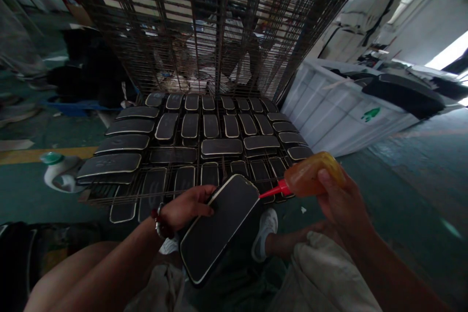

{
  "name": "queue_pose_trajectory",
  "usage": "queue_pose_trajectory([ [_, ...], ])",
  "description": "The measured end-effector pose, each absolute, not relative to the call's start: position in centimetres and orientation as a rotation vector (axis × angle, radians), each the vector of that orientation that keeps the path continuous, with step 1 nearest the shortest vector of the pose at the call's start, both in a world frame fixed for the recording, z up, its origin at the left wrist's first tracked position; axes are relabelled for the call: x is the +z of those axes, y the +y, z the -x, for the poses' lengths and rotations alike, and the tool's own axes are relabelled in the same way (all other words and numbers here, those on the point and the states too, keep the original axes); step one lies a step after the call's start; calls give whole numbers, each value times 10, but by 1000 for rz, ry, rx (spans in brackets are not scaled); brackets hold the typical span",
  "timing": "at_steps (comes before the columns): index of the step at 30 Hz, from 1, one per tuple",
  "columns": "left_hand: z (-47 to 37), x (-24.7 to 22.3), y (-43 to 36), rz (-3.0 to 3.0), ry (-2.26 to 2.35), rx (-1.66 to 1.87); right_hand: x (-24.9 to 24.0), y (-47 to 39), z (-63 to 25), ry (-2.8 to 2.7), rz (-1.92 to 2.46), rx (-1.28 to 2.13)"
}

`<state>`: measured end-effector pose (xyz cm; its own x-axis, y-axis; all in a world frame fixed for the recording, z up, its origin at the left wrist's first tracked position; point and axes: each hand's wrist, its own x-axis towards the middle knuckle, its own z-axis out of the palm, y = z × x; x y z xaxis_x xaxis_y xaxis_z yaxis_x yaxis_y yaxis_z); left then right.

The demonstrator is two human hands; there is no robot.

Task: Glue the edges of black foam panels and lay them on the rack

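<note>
My left hand (190, 207) grips a dark, rounded rectangular panel (223, 229) by its left edge, thumb on top, holding it tilted above my lap. A pale line runs along the panel's rim. My right hand (340, 195) is closed round an amber squeeze bottle (310, 173) lying nearly level. The bottle's red nozzle (276, 189) points left, its tip at the panel's upper right edge. Whether the tip touches the rim I cannot tell. Just beyond my hands, many similar dark panels (231, 126) with pale rims lie in rows on a wire rack (98, 196).
Behind the panels stands a tall wire-grid frame (219, 24). A white bin (329, 107) holding dark pieces is at the right. On the left, a white jug (60, 175) with a green cap stands by the rack, and a blue tray (78, 107) lies farther back.
</note>
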<state>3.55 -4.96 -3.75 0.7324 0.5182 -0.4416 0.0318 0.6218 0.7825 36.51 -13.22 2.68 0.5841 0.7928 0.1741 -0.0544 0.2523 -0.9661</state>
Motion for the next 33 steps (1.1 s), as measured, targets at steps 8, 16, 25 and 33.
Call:
queue_pose_trajectory([
  [8, -38, -31, -50, -793, 732, 343, 17, -132, -357, -677, 1177, 618],
  [16, -39, -30, -50, -747, 731, 387, 11, -133, -341, -584, 1151, 605],
  [25, -38, -32, -49, -731, 704, 421, 1, -142, -326, -605, 1140, 671],
  [33, -37, -33, -47, -677, 707, 455, -11, -154, -312, -594, 1168, 690],
])
